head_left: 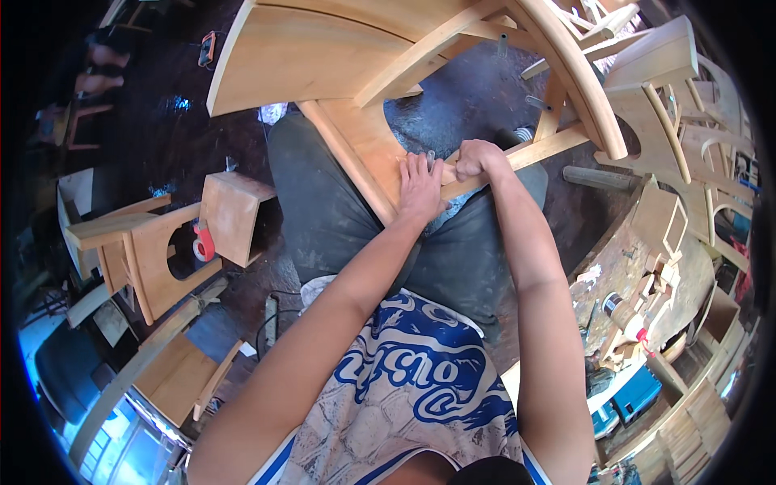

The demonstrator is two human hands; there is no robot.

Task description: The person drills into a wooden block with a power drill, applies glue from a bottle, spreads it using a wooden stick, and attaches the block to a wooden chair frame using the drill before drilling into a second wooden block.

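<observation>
A pale wooden chair frame (368, 133) lies tilted across my thighs, its broad panel (311, 61) at the far left and its curved rail (578, 73) arching to the right. My left hand (420, 187) grips the frame's near corner, fingers over the wood and thumb on the near side. Close beside it, my right hand (478, 159) is closed in a fist against the straight rail (546, 148). A light-coloured bit shows between the hands; what the right fingers hold is hidden. Short clear tube-like pieces (533, 103) stick out of the frame.
More wooden chair parts stand at left (149, 263) and right (647, 113). A roll of red tape (203, 242) hangs on the left one. At lower right, a worktable (687, 279) carries wood offcuts (659, 279) and a glue bottle (624, 315). An orange meter-like device (208, 50) lies at upper left.
</observation>
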